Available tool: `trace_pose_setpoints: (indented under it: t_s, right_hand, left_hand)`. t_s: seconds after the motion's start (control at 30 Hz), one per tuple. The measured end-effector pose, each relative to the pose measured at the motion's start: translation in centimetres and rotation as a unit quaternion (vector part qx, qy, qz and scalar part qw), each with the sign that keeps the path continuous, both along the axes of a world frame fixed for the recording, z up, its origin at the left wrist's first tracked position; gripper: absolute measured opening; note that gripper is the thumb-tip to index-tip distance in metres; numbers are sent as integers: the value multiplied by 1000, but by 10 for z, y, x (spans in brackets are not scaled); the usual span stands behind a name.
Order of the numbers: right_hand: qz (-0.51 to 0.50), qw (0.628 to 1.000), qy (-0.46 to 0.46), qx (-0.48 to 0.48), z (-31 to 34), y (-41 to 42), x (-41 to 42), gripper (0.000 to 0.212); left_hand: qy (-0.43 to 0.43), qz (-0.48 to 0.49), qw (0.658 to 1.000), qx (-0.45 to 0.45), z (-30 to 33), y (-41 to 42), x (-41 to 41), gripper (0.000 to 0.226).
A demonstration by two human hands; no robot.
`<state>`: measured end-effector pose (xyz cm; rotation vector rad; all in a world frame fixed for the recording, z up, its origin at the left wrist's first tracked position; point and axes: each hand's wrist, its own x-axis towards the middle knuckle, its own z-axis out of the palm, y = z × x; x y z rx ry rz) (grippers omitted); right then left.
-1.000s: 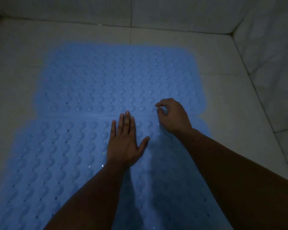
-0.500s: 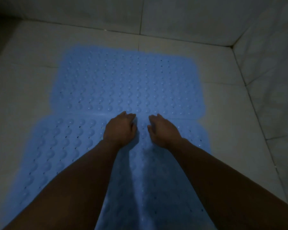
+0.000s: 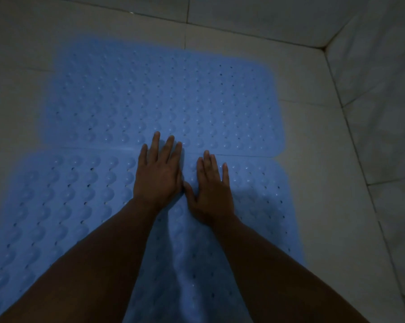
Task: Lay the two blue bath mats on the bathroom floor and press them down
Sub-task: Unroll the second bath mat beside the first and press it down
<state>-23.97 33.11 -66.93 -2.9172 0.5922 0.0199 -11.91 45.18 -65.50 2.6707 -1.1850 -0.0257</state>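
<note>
Two blue bath mats with rows of bumps and small holes lie side by side on the pale tiled floor. The far mat (image 3: 164, 99) lies flat; the near mat (image 3: 61, 201) meets it along a seam. My left hand (image 3: 158, 173) rests flat, palm down, fingers apart, its fingertips across the seam onto the far mat. My right hand (image 3: 212, 187) lies flat beside it on the near mat, fingers spread, just short of the seam. Neither hand holds anything. My forearms hide the middle of the near mat.
Pale floor tiles (image 3: 313, 141) surround the mats. A tiled wall (image 3: 383, 89) rises on the right and another wall (image 3: 243, 15) runs along the far side; they meet in a corner at upper right. The light is dim.
Both hands were curled with fingers bent at the seam half a second ago. Now they are spread flat, and the left hand has reached forward across the seam.
</note>
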Motion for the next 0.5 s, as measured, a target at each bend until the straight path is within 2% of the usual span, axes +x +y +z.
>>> trace_pose_setpoints:
  t_s: [0.2, 0.5]
  right_hand:
    - [4, 1000, -21, -1, -7, -2, -4, 76]
    - [3, 1000, -12, 16, -9, 1, -5, 79]
  left_hand:
    - [18, 55, 998, 2, -3, -6, -10, 63]
    - [-14, 44, 999, 1, -7, -1, -11, 63]
